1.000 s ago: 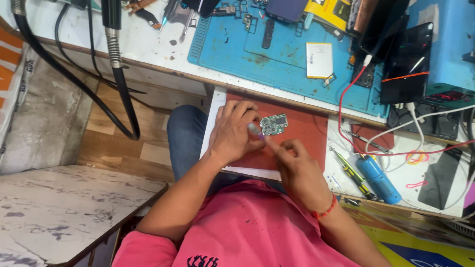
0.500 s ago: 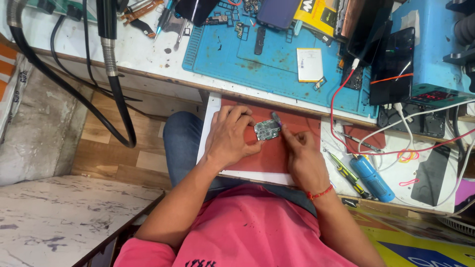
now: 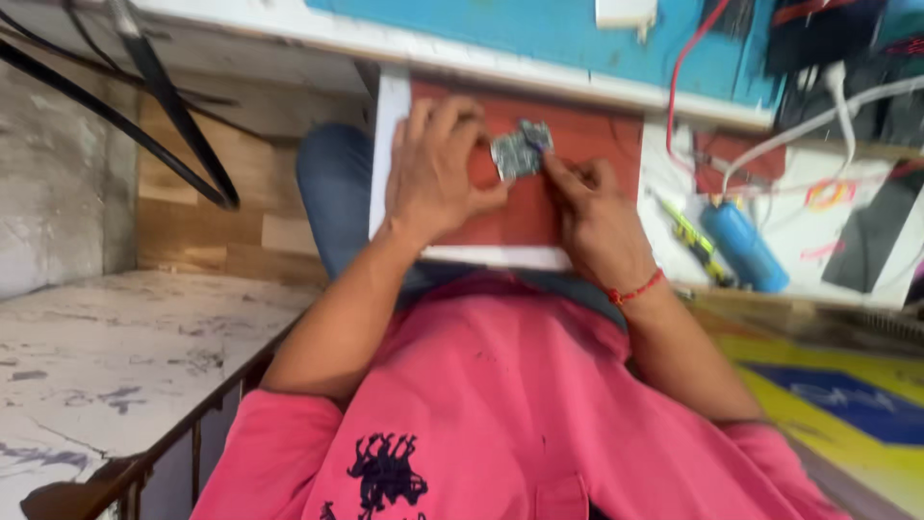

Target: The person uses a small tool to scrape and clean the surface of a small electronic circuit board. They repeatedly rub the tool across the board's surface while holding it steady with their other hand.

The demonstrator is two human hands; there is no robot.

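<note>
Hands at a small circuit board over a red pad.

Red pad (image 3: pixel 539 207) with white border lies on the lap, its far edge under the bench lip; open room lies left, clutter right. Left hand (image 3: pixel 438 173) curls its fingers onto the circuit board (image 3: pixel 520 151) at pad's far middle. Right hand (image 3: pixel 597 217) pinches closed at the board's right edge; what it pinches is blurred.

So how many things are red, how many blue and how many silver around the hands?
Red: 3 - work mat, wrist thread, wire
Blue: 2 - bench mat, cylindrical tool
Silver: 1 - small circuit board, between left hand and right hand
Total: 6
</note>
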